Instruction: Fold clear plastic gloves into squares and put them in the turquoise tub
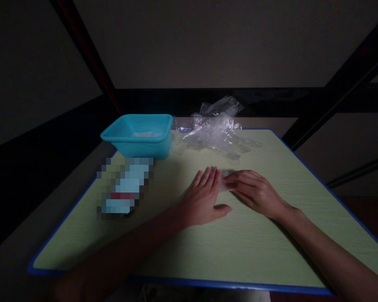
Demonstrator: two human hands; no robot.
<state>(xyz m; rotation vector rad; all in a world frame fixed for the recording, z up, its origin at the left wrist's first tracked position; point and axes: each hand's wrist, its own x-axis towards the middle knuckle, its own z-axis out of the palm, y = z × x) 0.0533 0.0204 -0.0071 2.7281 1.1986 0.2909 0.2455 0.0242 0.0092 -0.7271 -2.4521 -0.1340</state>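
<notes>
A small piece of clear plastic film [224,174] lies on the table between my two hands, mostly hidden by the fingers. My left hand [203,201] rests flat over its left side, fingers stretched out and thumb apart. From the right, my right hand [255,189] has its fingers bent together on the film's right edge. Beyond them sits a loose heap of crumpled clear plastic bags [216,132], shiny and wrinkled.
A turquoise plastic basin [138,147] with something pale inside stands at the table's back left. In front of it lies a phone-shaped thing [127,184], blurred by pixels. The pale green table [255,256] has a blue edge. A dark wall and slanted bars stand behind.
</notes>
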